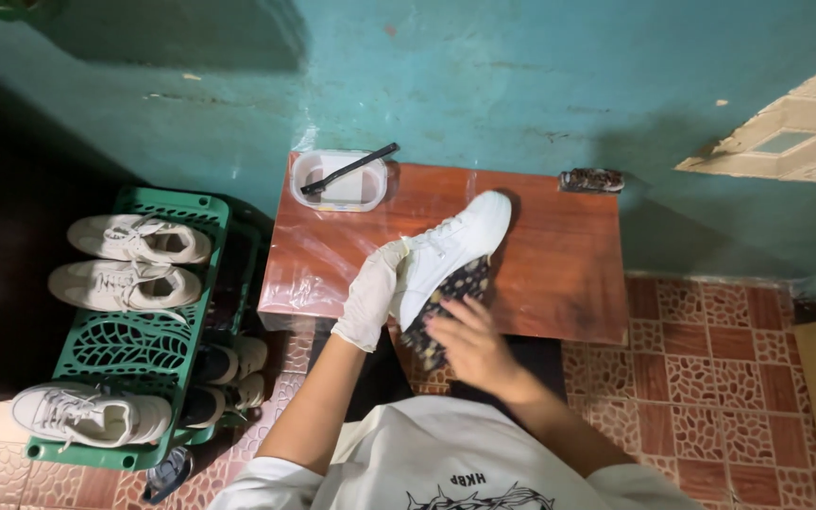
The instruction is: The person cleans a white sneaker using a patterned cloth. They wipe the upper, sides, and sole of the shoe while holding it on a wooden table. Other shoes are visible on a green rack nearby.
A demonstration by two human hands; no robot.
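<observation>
A white sneaker lies tilted on a small reddish wooden table. My left hand, in a white glove, grips the sneaker's heel end. My bare right hand presses a dark patterned cloth against the sneaker's side. A white rectangular tub with a black brush laid across it stands at the table's back left corner.
A green plastic shoe rack at the left holds three pale sneakers on top and more shoes below. A small dark patterned object sits at the table's back edge by the teal wall. Patterned floor tiles spread to the right.
</observation>
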